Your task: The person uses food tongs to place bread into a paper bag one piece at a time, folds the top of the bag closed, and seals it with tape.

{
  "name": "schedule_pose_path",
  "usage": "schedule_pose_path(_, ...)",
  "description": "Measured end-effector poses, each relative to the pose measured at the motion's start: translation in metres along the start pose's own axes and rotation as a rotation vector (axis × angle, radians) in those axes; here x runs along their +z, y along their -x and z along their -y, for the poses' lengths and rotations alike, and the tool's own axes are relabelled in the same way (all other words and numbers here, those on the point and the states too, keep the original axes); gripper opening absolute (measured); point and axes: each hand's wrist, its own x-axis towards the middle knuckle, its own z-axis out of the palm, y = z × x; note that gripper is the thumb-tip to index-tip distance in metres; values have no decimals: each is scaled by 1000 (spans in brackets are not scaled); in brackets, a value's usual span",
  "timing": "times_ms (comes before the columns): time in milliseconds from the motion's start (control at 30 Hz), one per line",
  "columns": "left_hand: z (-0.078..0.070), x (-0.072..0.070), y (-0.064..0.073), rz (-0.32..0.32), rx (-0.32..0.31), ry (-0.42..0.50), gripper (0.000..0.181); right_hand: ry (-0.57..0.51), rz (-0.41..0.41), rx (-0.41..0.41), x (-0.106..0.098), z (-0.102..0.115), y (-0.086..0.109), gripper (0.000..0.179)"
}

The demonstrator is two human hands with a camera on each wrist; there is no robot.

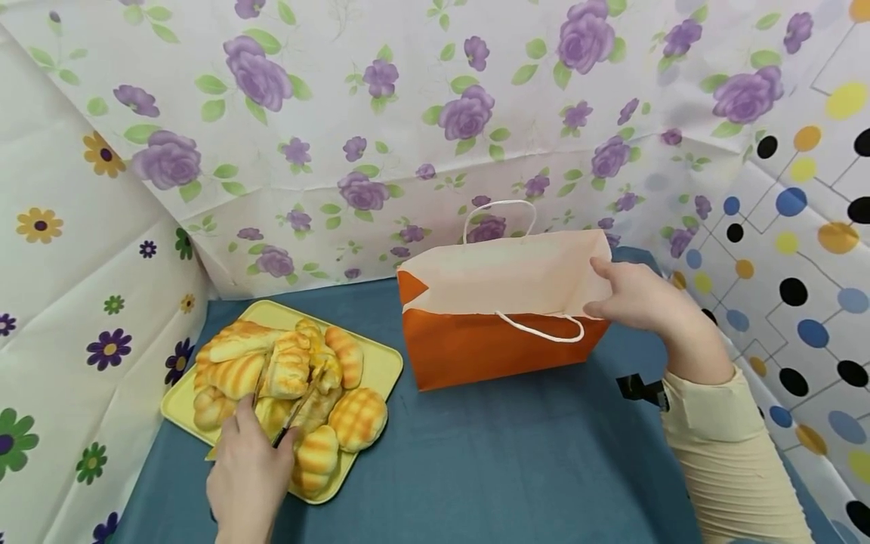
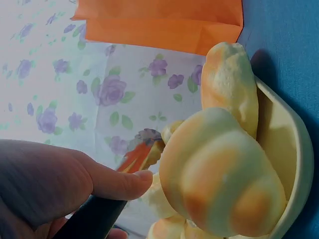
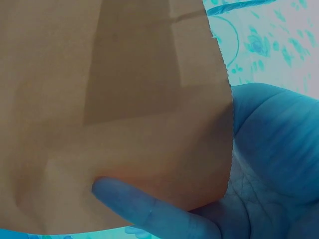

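My left hand (image 1: 248,472) holds food tongs (image 1: 292,419) with dark handles and metal arms, angled into a pile of breads. The arms stand on either side of a golden bread roll (image 1: 288,366); whether they squeeze it I cannot tell. In the left wrist view, the thumb lies along the dark handle (image 2: 92,219). An orange paper bag (image 1: 496,351) with white rope handles stands open-mouthed, its pale inside showing. My right hand (image 1: 639,298) grips its right side near the rim. One finger lies against the paper in the right wrist view, the other digits partly hidden.
The breads lie on a yellow tray (image 1: 390,370) at the left, including a round scored bun (image 1: 358,419) and a striped roll (image 1: 316,459) near its edge. Blue cloth (image 1: 496,461) covers the table. Floral sheeting (image 1: 381,151) hangs behind, with patterned sheets at both sides.
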Motion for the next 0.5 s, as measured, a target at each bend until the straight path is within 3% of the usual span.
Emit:
schedule_pose_path(267,7,2,-2,-6,-12,-34,91,7,-4,-11,0,-2,-3,88)
schedule_pose_path(500,4,-1,2,46,-9,-51,92,8,-4,-1,0,-4,-3,87)
